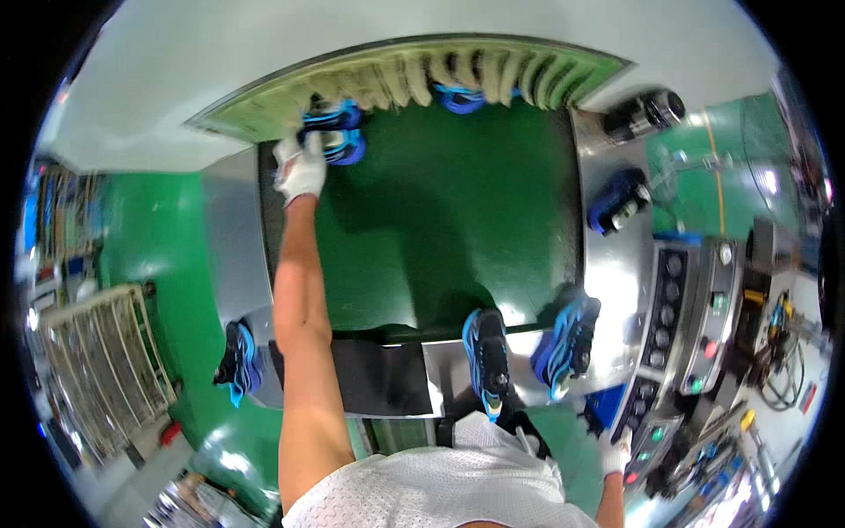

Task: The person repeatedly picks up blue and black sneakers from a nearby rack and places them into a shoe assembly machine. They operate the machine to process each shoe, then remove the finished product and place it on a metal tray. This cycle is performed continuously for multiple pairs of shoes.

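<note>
My left hand point(302, 169), in a white glove, reaches to the far left corner of a green conveyor belt point(458, 229). Its fingers are closed at the left end of a black and blue sneaker point(345, 148); the exact grip is partly hidden. Just behind lies another blue sneaker point(333, 114), close to the strip curtain point(396, 77). Low at the right, my gloved right hand point(614, 453) is beside a panel of dials and buttons point(647, 440). Its fingers look stretched out with nothing visible in them.
A sneaker point(459, 99) sits under the curtain. Two more, a black one point(487, 361) and a blue one point(568, 348), rest on the near metal ledge. Others lie on the left corner point(238, 363) and right ledge point(620, 202). A wire rack point(106, 374) stands at left.
</note>
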Motion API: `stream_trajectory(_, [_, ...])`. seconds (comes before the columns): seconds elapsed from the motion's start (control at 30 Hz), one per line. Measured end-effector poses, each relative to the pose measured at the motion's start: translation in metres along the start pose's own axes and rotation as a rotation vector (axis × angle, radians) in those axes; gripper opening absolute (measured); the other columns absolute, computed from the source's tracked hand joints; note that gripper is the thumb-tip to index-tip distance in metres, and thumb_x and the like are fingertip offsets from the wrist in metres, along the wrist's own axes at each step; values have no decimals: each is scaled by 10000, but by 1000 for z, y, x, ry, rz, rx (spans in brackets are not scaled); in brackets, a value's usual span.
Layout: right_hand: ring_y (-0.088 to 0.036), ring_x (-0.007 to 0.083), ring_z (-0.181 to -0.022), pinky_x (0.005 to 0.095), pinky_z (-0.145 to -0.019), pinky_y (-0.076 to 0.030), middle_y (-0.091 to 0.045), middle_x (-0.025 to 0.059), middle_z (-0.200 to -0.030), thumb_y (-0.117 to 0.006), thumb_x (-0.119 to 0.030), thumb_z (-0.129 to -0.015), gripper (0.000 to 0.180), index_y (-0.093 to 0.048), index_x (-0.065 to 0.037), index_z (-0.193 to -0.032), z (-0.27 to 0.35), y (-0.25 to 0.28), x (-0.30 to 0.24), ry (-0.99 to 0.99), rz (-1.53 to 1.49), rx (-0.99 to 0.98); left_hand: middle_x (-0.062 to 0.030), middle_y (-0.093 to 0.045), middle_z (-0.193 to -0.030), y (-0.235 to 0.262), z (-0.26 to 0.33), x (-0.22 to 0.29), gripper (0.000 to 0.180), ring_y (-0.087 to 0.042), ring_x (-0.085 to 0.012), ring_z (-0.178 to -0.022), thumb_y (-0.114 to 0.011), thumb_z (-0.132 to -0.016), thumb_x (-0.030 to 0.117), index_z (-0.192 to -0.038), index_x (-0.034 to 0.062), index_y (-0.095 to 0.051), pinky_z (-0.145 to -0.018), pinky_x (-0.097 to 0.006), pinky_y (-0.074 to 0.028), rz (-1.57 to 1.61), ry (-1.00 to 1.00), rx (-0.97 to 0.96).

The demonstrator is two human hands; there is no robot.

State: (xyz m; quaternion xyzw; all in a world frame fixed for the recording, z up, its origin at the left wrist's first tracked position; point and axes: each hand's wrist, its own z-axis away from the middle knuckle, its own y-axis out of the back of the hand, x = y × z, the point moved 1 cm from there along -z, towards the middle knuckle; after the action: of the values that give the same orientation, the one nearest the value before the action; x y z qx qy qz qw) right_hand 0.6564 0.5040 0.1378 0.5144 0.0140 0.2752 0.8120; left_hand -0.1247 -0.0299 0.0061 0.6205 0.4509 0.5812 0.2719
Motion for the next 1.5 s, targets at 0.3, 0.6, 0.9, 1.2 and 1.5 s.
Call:
stream_trajectory(0.3, [-511, 334, -1391, 388, -1149, -400, -514, 227, -1505, -750, -337, -895, 776, -427, -2, -1515, 28, 69, -126, 135, -405, -92, -247, -632, -1163, 56, 101, 12, 366, -610, -415, -1094, -600, -1022, 280, -1210, -32, -637, -960, -472, -485, 100, -208, -12])
stream_trajectory(0.6, [-558, 424, -1229, 454, -1034, -471, -553, 274, -1329, -731, -223, -762, 687, -496, 57, -1344, 82, 133, -218, 748, -734, 318, -157, -663, -1103, 151, 398, 317, 232, -661, -319, -1042, -740, -898, 83, -1118, 36, -684, -925, -399, -527, 468, -1073, -743])
stream_trajectory(0.9, [-651, 289, -1175, 392, -965, -513, -667, 193, -1223, -789, -329, -822, 766, -444, -19, -1430, 83, 104, 34, 282, -1400, 263, -187, -666, -1227, 225, 631, 555, 411, -681, -285, -1096, -744, -882, 95, -1275, 19, -648, -940, -385, -543, 836, -1671, -1258])
stream_trajectory(1.2, [-441, 44, -419, 226, -382, -297, -645, 2, -710, -738, -121, -871, 148, -719, 10, -938, 168, 0, 220, -475, -2520, 510, -217, -544, -1388, 170, 890, 719, 618, -589, -306, -1276, -695, -949, 150, -1482, 9, -417, -1057, -407, -499, 918, -1375, -1578])
stream_trajectory(1.5, [-561, 94, -805, 294, -645, -501, -629, -2, -1068, -760, -133, -773, 469, -616, 2, -1198, 210, -54, 259, -959, -2498, 775, -326, -572, -1373, 13, 1090, 879, 844, -583, -417, -1277, -691, -843, 503, -1400, -79, -440, -1084, -418, -449, 284, -1267, -1260])
